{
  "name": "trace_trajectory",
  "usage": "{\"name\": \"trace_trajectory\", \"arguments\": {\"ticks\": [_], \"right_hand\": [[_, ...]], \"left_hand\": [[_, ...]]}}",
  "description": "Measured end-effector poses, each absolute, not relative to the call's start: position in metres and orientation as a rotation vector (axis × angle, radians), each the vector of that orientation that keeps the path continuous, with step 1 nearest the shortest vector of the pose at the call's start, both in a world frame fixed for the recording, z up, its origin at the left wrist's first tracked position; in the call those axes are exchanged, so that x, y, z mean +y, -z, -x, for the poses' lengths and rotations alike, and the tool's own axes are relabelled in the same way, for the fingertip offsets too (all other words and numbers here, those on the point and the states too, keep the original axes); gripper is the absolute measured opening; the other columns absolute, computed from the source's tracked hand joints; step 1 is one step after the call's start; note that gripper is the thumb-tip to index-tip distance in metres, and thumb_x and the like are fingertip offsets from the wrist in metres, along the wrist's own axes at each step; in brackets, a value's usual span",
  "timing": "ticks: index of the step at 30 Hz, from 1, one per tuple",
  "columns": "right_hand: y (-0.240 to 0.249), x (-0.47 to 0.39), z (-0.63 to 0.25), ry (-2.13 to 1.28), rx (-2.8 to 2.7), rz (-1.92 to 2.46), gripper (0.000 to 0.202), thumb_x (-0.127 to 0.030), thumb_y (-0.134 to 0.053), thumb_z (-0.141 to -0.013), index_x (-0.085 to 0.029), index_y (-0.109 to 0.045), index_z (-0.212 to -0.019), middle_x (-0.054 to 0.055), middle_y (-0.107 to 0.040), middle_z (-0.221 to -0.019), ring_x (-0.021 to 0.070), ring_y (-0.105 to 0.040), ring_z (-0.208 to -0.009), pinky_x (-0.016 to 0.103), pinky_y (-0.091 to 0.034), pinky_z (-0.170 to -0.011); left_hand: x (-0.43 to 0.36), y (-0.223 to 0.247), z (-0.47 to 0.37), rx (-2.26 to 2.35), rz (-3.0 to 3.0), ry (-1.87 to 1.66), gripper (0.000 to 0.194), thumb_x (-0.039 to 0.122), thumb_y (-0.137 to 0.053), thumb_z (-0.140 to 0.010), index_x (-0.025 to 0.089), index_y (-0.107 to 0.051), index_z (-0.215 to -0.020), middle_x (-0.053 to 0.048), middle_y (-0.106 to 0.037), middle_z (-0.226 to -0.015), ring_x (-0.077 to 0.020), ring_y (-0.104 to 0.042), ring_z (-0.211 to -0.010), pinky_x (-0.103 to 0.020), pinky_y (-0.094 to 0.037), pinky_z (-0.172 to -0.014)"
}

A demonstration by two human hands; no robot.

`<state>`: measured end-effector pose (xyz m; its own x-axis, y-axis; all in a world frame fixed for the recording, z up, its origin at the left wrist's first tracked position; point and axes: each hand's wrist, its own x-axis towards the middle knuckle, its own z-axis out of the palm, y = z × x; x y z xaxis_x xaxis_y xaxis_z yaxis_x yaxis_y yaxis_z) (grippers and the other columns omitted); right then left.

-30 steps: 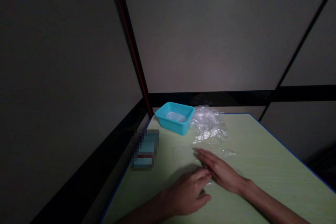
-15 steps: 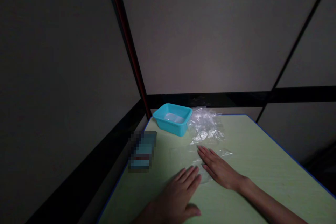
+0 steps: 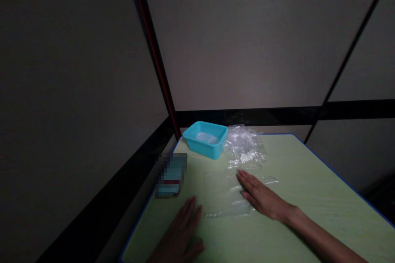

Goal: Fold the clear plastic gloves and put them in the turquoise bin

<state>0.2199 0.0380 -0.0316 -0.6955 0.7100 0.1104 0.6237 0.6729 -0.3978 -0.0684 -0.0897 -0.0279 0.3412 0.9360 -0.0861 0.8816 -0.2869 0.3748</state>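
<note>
A clear plastic bag (image 3: 220,193) lies spread on the pale green table (image 3: 308,181). Flat on its right part rests my right hand (image 3: 262,195), fingers stretched out and close together. My left hand (image 3: 182,232) is to the left of the bag, near the table's front left, slightly blurred, with its fingers extended and thumb apart. Nothing is held in it; whether it touches the table I cannot tell. Just beyond the spread bag sits a crumpled heap of clear plastic bags (image 3: 245,146).
A turquoise plastic basket (image 3: 203,146) with something whitish in its bottom stands at the far left of the table, beside the heap. At the left edge lies a pixelated flat object (image 3: 172,174). Panelled walls (image 3: 247,49) rise behind and to the left.
My left hand has moved left, off the bag's near left part, uncovering it. My right hand stays on the bag. The whole view has shifted slightly.
</note>
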Motion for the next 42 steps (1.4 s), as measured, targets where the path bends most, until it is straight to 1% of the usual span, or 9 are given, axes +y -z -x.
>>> {"name": "trace_trajectory", "arguments": {"ticks": [4, 8, 14, 26, 30, 33, 35, 37, 42], "right_hand": [[0.024, 0.038, -0.214, -0.462, -2.519, 1.072, 0.052, -0.039, -0.028, -0.090, -0.013, -0.025, -0.135, 0.010, -0.021, -0.140, 0.0209, -0.017, -0.129, 0.041, -0.019, -0.105], [0.023, 0.039, -0.201, -0.359, -2.544, 1.046, 0.051, -0.035, -0.028, -0.090, -0.010, -0.025, -0.134, 0.011, -0.023, -0.140, 0.0193, -0.019, -0.128, 0.038, -0.020, -0.105], [0.033, 0.044, -0.193, -0.243, -2.650, 1.028, 0.054, -0.036, -0.030, -0.089, -0.009, -0.023, -0.135, 0.012, -0.019, -0.140, 0.0211, -0.015, -0.129, 0.040, -0.018, -0.105], [0.035, 0.031, -0.199, -0.458, -2.656, 1.056, 0.060, -0.047, -0.028, -0.088, -0.011, -0.023, -0.135, 0.013, -0.021, -0.140, 0.0234, -0.017, -0.128, 0.040, -0.019, -0.105], [0.023, 0.040, -0.211, -0.496, -2.449, 1.094, 0.045, -0.036, -0.034, -0.087, -0.015, -0.042, -0.126, 0.011, -0.040, -0.132, 0.0218, -0.035, -0.121, 0.036, -0.028, -0.101], [0.022, 0.061, -0.223, -0.437, -2.197, 1.234, 0.033, -0.028, -0.035, -0.085, -0.014, -0.052, -0.110, 0.012, -0.055, -0.113, 0.0222, -0.048, -0.106, 0.036, -0.036, -0.092], [0.025, 0.076, -0.229, -0.405, -2.086, 1.308, 0.028, -0.027, -0.038, -0.082, -0.014, -0.054, -0.100, 0.011, -0.058, -0.101, 0.0225, -0.052, -0.096, 0.035, -0.039, -0.085], [0.030, 0.087, -0.231, -0.397, -2.047, 1.349, 0.025, -0.028, -0.042, -0.079, -0.013, -0.055, -0.095, 0.011, -0.058, -0.093, 0.0227, -0.052, -0.088, 0.034, -0.040, -0.079], [0.043, 0.098, -0.225, -0.412, -2.002, 1.396, 0.014, -0.027, -0.049, -0.072, -0.016, -0.055, -0.078, 0.008, -0.055, -0.078, 0.0217, -0.051, -0.074, 0.033, -0.039, -0.069]], "left_hand": [[-0.083, 0.018, 0.055, 1.689, -2.187, -0.319, 0.062, 0.035, -0.042, -0.085, 0.026, -0.009, -0.136, -0.003, -0.002, -0.143, -0.0228, -0.009, -0.130, -0.043, -0.020, -0.104], [-0.060, 0.004, 0.011, 1.670, -2.266, -0.324, 0.059, 0.031, -0.040, -0.085, 0.013, -0.018, -0.136, -0.008, -0.006, -0.142, -0.0214, -0.010, -0.130, -0.038, -0.019, -0.106], [-0.028, 0.010, -0.033, 1.695, -2.414, -0.317, 0.053, 0.023, -0.037, -0.083, 0.005, -0.026, -0.132, -0.014, -0.016, -0.140, -0.0242, -0.012, -0.129, -0.040, -0.021, -0.105], [-0.026, 0.029, -0.014, 1.560, -2.475, -0.215, 0.061, 0.040, -0.042, -0.083, 0.018, -0.020, -0.135, -0.006, -0.009, -0.143, -0.0229, -0.006, -0.131, -0.042, -0.011, -0.107], [-0.035, 0.023, -0.009, 1.510, -2.410, -0.160, 0.068, 0.037, -0.051, -0.078, 0.017, -0.020, -0.135, -0.007, -0.008, -0.143, -0.0253, -0.005, -0.130, -0.042, -0.011, -0.106], [-0.031, 0.015, -0.008, 1.500, -2.350, -0.269, 0.065, 0.033, -0.052, -0.076, 0.015, -0.026, -0.133, -0.009, -0.016, -0.142, -0.0259, -0.014, -0.129, -0.040, -0.016, -0.105], [-0.018, 0.011, -0.009, 1.499, -2.283, -0.425, 0.052, 0.027, -0.052, -0.075, 0.015, -0.041, -0.124, -0.010, -0.034, -0.135, -0.0241, -0.030, -0.122, -0.036, -0.024, -0.102], [0.003, 0.011, -0.011, 1.475, -2.195, -0.619, 0.030, 0.019, -0.053, -0.073, 0.016, -0.057, -0.102, -0.007, -0.054, -0.111, -0.0199, -0.047, -0.104, -0.031, -0.034, -0.093], [0.060, 0.033, -0.017, 1.517, -2.010, -0.880, 0.023, 0.002, -0.053, -0.062, 0.014, -0.057, -0.080, -0.003, -0.054, -0.083, -0.0174, -0.050, -0.083, -0.029, -0.041, -0.077]]}}
